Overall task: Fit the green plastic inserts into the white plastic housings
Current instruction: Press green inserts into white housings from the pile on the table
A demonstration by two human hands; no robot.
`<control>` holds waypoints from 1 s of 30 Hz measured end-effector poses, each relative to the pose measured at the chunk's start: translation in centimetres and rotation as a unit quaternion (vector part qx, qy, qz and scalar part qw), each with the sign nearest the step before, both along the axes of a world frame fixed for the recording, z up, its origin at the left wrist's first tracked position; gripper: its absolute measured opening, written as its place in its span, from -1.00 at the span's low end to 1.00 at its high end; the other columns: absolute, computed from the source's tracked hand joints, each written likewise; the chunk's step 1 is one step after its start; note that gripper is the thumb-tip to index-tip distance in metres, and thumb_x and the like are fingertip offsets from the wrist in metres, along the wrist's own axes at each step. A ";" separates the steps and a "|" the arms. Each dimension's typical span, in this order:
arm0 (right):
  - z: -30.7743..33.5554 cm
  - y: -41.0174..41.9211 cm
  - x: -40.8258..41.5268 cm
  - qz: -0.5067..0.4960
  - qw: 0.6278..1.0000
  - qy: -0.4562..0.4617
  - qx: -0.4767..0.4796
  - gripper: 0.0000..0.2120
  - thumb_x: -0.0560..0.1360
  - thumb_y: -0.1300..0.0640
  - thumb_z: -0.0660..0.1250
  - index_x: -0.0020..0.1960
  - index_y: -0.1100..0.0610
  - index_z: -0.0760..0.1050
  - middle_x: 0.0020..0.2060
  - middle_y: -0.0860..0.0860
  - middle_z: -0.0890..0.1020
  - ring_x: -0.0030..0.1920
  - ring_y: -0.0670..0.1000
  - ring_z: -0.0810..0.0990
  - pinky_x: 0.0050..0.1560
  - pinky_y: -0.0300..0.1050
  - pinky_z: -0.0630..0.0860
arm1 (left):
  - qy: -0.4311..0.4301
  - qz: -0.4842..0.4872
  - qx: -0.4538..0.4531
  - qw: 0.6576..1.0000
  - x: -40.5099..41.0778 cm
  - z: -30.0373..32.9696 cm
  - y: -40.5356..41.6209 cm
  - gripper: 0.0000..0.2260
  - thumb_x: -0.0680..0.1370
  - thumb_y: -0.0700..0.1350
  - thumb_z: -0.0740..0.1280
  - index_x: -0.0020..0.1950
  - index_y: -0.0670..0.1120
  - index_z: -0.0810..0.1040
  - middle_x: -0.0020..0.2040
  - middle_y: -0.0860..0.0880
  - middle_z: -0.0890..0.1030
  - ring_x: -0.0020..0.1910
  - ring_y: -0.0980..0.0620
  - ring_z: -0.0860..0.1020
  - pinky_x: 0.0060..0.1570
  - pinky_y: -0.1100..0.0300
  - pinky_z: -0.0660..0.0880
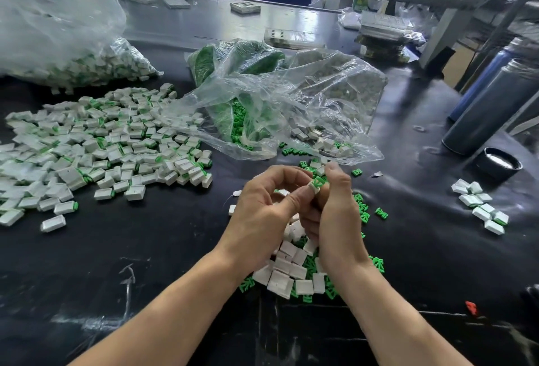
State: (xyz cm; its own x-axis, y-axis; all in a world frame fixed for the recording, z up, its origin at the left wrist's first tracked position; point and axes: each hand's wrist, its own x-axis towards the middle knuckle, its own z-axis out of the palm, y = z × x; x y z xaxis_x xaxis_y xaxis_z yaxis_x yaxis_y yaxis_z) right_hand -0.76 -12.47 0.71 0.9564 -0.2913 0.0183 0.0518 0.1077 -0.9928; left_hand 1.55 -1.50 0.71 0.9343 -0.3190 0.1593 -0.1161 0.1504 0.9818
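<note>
Both hands meet above the black table near its middle. My left hand (262, 214) and my right hand (338, 208) pinch one white housing with a green insert (316, 184) showing at its top, between thumbs and fingertips. My left fingers also curl round something white, mostly hidden. Under my wrists lies a small heap of loose white housings (287, 275) mixed with green inserts (379, 263). A wide pile of housings with green showing (102, 147) spreads on the left.
An open clear bag (262, 103) spilling green inserts and some white housings lies just behind my hands. A full bag of parts (73, 53) sits at far left. Two dark cylinders (490, 109), a black cap (498, 163) and a small cluster of housings (481, 208) stand right.
</note>
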 end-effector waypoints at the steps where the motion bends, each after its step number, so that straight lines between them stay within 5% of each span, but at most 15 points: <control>1: 0.0 -0.1 0.0 0.006 1.000 0.010 0.008 -0.42 0.53 -0.33 0.05 -0.53 -0.12 0.50 -0.58 -0.18 0.30 -0.57 -0.18 0.24 -0.56 -0.33 0.22 | 0.005 0.000 0.001 1.000 0.1 0.0 0.0 -0.82 0.51 -0.13 0.41 0.03 -0.22 0.63 0.07 -0.17 0.67 -0.04 -0.28 0.63 0.12 -0.27 0.58; 12: -0.4 -0.6 0.5 -0.035 0.992 -0.005 -0.124 -0.47 0.62 -0.12 0.00 -0.39 -0.31 0.58 -0.52 -0.30 0.52 -0.42 -0.28 0.53 -0.36 -0.38 0.42 | -0.022 0.001 0.043 0.999 -0.2 -0.1 -0.5 -0.86 0.53 -0.05 0.40 0.02 -0.09 0.64 0.04 -0.08 0.70 0.01 -0.25 0.63 0.14 -0.26 0.55; 19: -0.7 -0.3 0.7 -0.058 0.988 -0.004 -0.144 -0.45 0.56 -0.14 -0.01 -0.08 0.06 0.72 -0.19 0.02 0.76 -0.09 -0.01 0.73 -0.01 0.11 0.66 | -0.038 0.006 0.047 0.998 -0.1 0.0 -0.4 -0.84 0.53 -0.05 0.40 0.03 -0.10 0.65 0.03 -0.08 0.70 0.01 -0.19 0.66 0.10 -0.13 0.60; 24: -0.6 -0.1 0.5 -0.031 0.995 -0.036 -0.084 -0.46 0.64 -0.05 0.03 -0.39 -0.25 0.62 -0.52 -0.27 0.54 -0.45 -0.27 0.53 -0.40 -0.39 0.41 | -0.045 0.006 0.059 0.997 0.0 0.0 -0.1 -0.94 0.59 -0.14 0.43 0.04 -0.10 0.66 0.02 -0.05 0.71 -0.05 -0.12 0.65 0.02 -0.02 0.60; 30: -0.7 -0.2 0.9 -0.012 0.998 -0.049 -0.030 -0.46 0.62 -0.05 0.04 -0.39 -0.16 0.64 -0.58 -0.22 0.49 -0.52 -0.24 0.49 -0.51 -0.43 0.35 | -0.058 0.019 0.082 0.995 -0.1 0.2 -0.2 -0.95 0.59 -0.13 0.45 0.03 -0.06 0.67 -0.03 -0.03 0.70 -0.08 -0.14 0.63 0.03 -0.16 0.59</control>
